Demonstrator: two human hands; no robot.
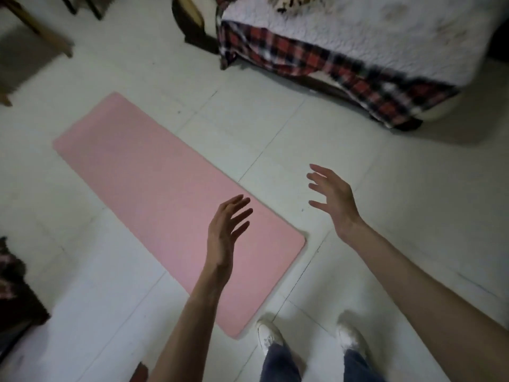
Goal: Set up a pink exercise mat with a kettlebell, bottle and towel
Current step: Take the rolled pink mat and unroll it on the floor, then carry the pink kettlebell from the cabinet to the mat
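The pink exercise mat lies flat and unrolled on the white tiled floor, running from the upper left toward my feet. Its surface is bare. My left hand hovers above the mat's near end, fingers spread, holding nothing. My right hand hangs in the air to the right of the mat over bare tiles, fingers apart and empty. No kettlebell, bottle or towel shows in this view.
A bed with a white quilt and a red plaid blanket stands at the upper right. Wooden furniture sits at the upper left. A dark object is at the left edge. My white shoes stand by the mat's near corner.
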